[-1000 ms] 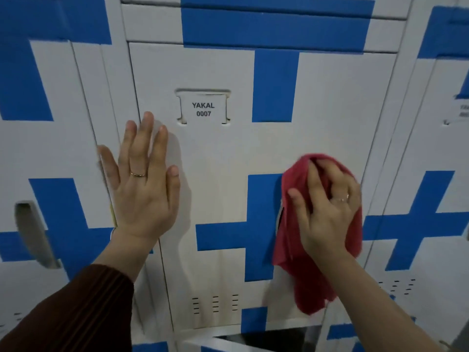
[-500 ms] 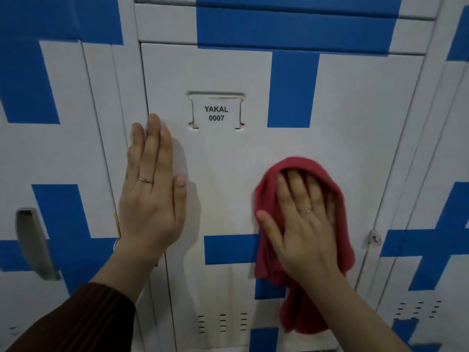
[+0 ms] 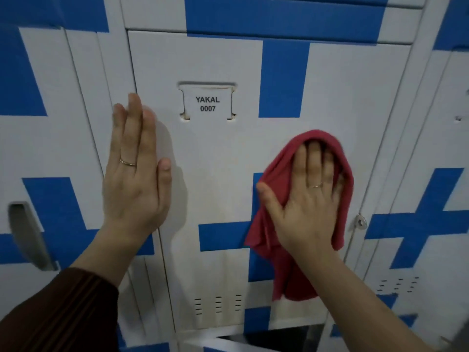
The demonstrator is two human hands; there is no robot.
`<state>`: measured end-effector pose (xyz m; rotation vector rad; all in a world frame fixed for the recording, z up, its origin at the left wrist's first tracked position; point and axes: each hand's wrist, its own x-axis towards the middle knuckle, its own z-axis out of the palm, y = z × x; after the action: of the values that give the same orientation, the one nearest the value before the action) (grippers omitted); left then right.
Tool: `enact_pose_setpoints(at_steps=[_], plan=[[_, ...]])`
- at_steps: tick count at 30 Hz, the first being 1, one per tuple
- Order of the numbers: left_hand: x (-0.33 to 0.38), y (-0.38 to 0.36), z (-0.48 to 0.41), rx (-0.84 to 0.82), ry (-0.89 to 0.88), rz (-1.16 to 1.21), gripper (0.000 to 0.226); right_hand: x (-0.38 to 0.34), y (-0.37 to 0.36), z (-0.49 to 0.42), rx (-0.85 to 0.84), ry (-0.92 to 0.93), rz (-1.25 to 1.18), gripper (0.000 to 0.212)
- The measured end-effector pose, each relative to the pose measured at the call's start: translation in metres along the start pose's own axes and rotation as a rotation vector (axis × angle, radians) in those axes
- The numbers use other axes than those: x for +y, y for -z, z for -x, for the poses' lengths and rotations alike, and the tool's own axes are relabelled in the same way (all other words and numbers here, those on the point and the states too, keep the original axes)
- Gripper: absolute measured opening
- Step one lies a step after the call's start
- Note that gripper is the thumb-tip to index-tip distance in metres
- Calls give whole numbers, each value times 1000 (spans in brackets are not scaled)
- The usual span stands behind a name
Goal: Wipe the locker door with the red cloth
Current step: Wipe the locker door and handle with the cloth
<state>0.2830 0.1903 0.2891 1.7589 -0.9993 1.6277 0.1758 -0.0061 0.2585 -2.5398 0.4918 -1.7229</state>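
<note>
1. While the right hand (image 3: 304, 207) lies flat with straight fingers a little apart, it presses the red cloth (image 3: 291, 283) on the white locker door (image 3: 223, 174). The cloth is on the right half of the door, about halfway up.
2. The cloth is long up and down. Its top curves over the fingertips, and its loose end hangs straight down past the wrist.
3. The left hand (image 3: 134, 184) is flat too, with fingers straight and close together. It rests on the left edge of the same door and holds nothing.
4. The middle of the cloth is hidden under the right hand. The cloth also covers part of a blue mark (image 3: 223, 236) on the door.
5. The right arm is cut off at the bottom edge. The left arm, in a dark brown sleeve (image 3: 58, 313), runs off the bottom corner.
6. A small label (image 3: 207, 104) near the top of the door says YAKAL 0007. Little vent slots (image 3: 218, 304) sit near the bottom. A silver latch (image 3: 360, 222) is just right of the cloth.
7. Under the door is a dark gap, and what is in it cannot be made out.
8. More white lockers with blue marks stand on both sides. The left one has a grey handle (image 3: 28, 235).
</note>
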Motion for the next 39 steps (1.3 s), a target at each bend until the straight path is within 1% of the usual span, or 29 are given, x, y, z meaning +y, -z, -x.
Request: enact_pose_setpoints(at_steps=[2,4,6,11,13,15,19,21,28,33,39], plan=[[-4,2,-3,3,18,-32,51,13,11,-29,75,-185,-42,81],[-4,2,-4,-4,35,-51,52,18,19,-54,141,-259,-48,81],[-2,1,-4,-18,42,-61,52,19,17,-52,145,-248,-23,80],[-1,2,-4,-44,56,-76,53,33,-11,39,-36,-258,1,76],[-1,3,-3,-44,56,-77,53,37,-18,59,-77,-256,14,73],[0,3,-4,-51,53,-72,53,35,-20,57,-51,-271,-2,71],[0,4,-4,-56,40,-91,53,25,-13,20,79,-281,-54,65],[0,3,-3,-60,42,-92,53,25,-10,10,89,-269,-54,62],[0,2,-3,-59,54,-71,53,36,-16,48,5,-255,-82,58],[2,2,-3,-51,54,-73,52,34,-5,19,-7,-302,-150,61],[2,3,-4,-38,45,-90,51,43,1,36,-100,-224,-183,60]])
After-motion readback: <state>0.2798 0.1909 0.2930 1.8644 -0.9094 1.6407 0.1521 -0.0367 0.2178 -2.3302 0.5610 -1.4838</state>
